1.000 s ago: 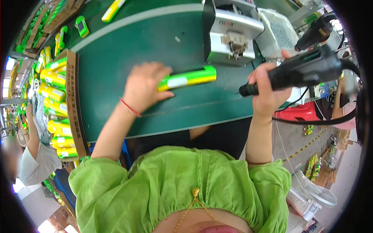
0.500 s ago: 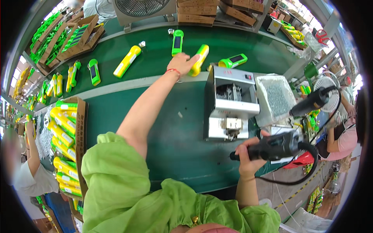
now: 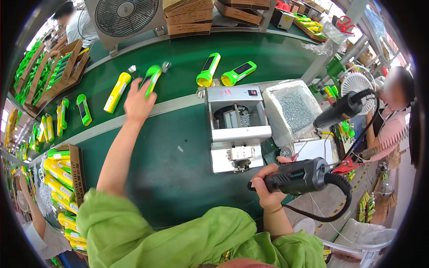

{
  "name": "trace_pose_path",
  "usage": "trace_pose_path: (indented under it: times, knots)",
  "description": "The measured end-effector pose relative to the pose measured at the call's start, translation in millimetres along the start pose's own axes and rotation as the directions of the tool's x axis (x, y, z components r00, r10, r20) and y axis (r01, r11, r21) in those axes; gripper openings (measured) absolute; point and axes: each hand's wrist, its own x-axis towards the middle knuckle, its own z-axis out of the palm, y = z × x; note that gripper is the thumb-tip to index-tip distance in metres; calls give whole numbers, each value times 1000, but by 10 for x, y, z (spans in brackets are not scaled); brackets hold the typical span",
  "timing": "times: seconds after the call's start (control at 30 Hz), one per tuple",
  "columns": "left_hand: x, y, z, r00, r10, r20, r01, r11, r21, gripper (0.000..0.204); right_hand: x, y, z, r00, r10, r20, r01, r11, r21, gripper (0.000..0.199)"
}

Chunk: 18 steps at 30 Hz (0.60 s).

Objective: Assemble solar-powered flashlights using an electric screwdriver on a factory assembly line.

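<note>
My left hand [image 3: 139,100] reaches onto the far conveyor belt, its fingers closed around a green flashlight [image 3: 153,77] with a dark panel; motion blurs both. A small shiny part [image 3: 166,67] sits by the flashlight's far end. Left of that hand lies a yellow flashlight [image 3: 117,93], another shiny piece at its tip. My right hand [image 3: 269,187] grips a black electric screwdriver [image 3: 297,175] with a thick cable, held level over the bench's near right. Beyond it stands a silver screw feeder [image 3: 239,129]. Behind the feeder, two green-and-yellow flashlights [image 3: 208,69] [image 3: 239,73] rest on the belt.
A white foam box [image 3: 272,111] of small screws sits right of the feeder. A second black screwdriver [image 3: 342,110] hangs above the right side. At left is a carton [image 3: 77,172] of yellow flashlights. A fan [image 3: 127,15] stands behind the belt; co-workers are at both sides.
My left hand has moved left along the belt, leaving one flashlight now panel-up and taking hold of the green one. My right hand still holds the screwdriver. The view has shifted.
</note>
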Motion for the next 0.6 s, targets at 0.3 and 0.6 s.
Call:
trace_pose_path:
  times: [0.3, 0.6]
  knots:
    - [-1765, 1053, -1565, 701, 134, 701, -188, 982, 0, 33, 87, -201, -30, 994, -106, -33, 110, 914, 389, 70]
    - [-1673, 798, -1551, 508, 597, 621, -731, 680, -55, 53, 614, -505, 199, 905, -417, -84, 420, 844, 333, 62]
